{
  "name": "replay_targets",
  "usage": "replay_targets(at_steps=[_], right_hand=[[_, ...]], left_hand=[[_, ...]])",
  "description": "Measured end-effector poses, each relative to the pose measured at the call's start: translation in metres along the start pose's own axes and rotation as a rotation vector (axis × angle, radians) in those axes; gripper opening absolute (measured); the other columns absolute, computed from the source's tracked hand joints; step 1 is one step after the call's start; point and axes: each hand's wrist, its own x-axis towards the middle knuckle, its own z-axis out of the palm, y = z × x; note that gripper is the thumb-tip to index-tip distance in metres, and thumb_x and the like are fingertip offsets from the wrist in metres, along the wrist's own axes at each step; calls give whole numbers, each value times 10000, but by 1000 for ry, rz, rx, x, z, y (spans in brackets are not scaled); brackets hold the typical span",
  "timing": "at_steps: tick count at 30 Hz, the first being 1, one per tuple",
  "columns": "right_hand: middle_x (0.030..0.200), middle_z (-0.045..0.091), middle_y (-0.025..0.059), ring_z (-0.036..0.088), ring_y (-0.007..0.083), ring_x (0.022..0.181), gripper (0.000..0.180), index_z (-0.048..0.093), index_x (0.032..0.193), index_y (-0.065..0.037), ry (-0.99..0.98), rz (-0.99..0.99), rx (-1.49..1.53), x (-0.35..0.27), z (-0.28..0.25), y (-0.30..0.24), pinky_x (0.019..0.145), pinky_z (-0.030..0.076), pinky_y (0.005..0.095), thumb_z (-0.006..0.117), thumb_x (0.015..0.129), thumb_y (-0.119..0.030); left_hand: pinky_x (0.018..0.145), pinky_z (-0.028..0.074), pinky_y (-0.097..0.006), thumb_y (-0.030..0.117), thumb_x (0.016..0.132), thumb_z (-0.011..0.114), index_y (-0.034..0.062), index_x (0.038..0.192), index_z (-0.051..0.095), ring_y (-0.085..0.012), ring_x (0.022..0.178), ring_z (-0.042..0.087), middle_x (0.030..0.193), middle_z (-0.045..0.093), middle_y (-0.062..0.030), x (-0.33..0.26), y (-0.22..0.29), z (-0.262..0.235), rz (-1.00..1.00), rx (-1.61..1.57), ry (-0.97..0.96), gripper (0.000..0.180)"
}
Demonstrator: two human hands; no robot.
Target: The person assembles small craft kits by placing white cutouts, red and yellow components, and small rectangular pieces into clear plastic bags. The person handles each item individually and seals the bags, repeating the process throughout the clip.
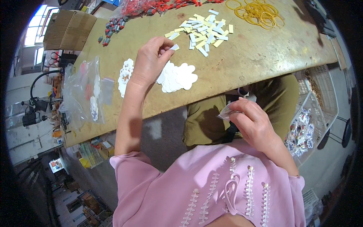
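Over the table, my left hand [148, 62] pinches a small pale rectangular strip [174, 47] between thumb and fingertips. Just beyond it lies a loose pile of similar white and yellow strips [206, 32]. Below that hand are white flower-shaped cards [180, 77] in an overlapping stack, partly hidden by my wrist. More scalloped white pieces [125, 75] lie to the left of my forearm. My right hand [252, 121] is above my lap, off the table's near edge, with its fingers closed on a small clear plastic bag [226, 112]. The bag's contents cannot be made out.
Yellow rubber bands [259, 13] lie at the far right of the table [242, 64]. Small red-and-grey parts [113, 28] sit at the far left. A large clear bag [83, 94] rests on the left edge. At my right stands a white plastic basket [321, 109] with filled packets [301, 132].
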Motion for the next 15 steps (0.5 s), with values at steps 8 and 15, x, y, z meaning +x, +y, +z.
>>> replay_targets(at_steps=[8,15], right_hand=[[1160,683,193,693,388,1131,198,673,993,33,32,14,-37,-3,0,0,1024,572,496,711,814,-44],[1203,684,212,687,411,1160,208,656,966,40,118,-46,-140,2,1,2,1037,574,510,752,812,-62]], left_hand=[[756,563,-332,90,926,743,3,1038,711,-186,815,698,894,708,-101,-1,10,-7,-5,245,-47,145],[619,503,-246,36,899,795,55,985,706,-69,723,645,851,679,-16,-77,123,23,-88,-404,-291,126]])
